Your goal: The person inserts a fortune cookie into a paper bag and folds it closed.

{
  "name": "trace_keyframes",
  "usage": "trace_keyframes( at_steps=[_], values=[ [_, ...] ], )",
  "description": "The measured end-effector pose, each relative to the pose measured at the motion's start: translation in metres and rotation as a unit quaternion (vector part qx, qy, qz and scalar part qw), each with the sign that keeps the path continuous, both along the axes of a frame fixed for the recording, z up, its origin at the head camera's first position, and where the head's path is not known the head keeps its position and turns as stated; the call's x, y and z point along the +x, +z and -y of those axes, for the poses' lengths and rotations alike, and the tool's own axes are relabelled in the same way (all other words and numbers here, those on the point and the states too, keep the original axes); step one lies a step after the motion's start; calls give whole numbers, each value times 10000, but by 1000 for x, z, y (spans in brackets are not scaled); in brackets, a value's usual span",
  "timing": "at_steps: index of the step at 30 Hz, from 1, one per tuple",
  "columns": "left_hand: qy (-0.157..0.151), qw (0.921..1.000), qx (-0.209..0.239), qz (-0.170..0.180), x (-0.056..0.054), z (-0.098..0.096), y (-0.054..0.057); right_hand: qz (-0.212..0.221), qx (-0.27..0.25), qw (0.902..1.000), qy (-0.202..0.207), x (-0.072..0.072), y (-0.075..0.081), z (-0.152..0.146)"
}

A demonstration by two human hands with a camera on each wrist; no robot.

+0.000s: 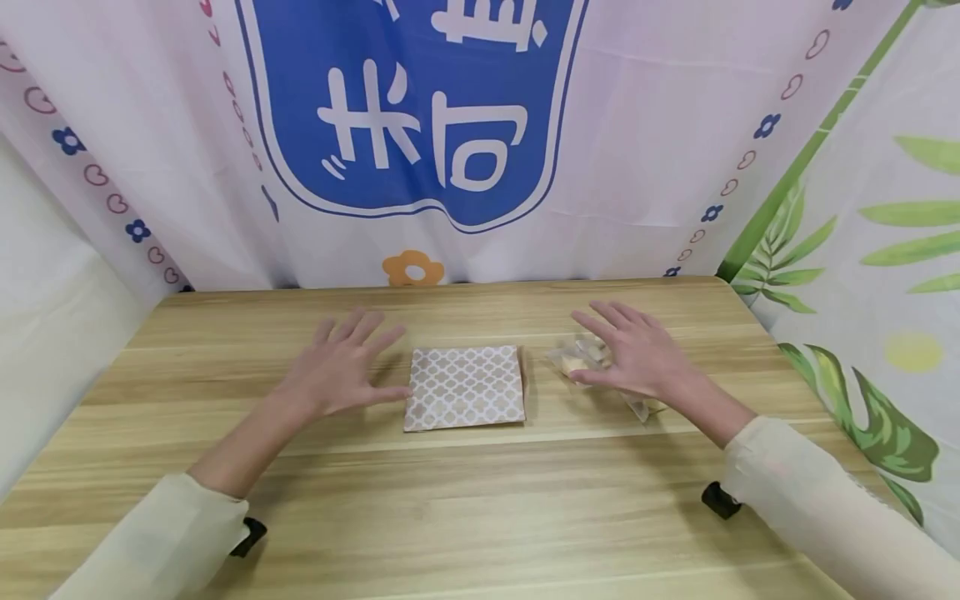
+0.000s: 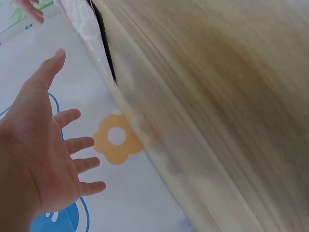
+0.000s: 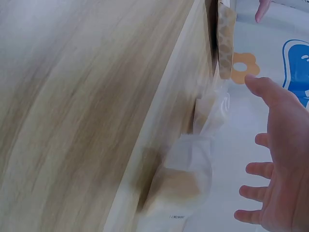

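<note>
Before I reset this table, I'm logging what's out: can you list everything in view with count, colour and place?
paper packet: one, tan and white, between the hands
clear plastic packets: at least two, pale contents, near the right hand
table: one, light wood, below
hanging cloth: one, pinkish white with blue emblem and orange flower, behind
leaf-print backdrop: one, white and green, right
black wrist pieces: two, under the cuffs
sleeves: two, cream, on the forearms
left hand: one, bare, beside the paper packet
right hand: one, bare, over the plastic packets
</note>
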State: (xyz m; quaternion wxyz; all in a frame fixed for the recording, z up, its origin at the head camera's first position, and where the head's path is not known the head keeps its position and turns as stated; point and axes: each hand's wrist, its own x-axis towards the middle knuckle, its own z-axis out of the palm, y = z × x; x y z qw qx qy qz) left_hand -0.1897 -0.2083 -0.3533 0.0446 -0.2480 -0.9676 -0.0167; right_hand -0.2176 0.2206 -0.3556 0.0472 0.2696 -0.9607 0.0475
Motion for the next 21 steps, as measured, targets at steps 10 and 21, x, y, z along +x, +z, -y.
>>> trace_keyframes(
  at_steps=[10, 21],
  values=[
    [-424, 9986, 265, 180, -6, -19, -8, 24, -408, 9987, 292, 1, 0, 12],
    [-639, 9963, 457, 351, -8, -35, -10, -13, -570, 9974, 447, 2, 1, 22]
  ],
)
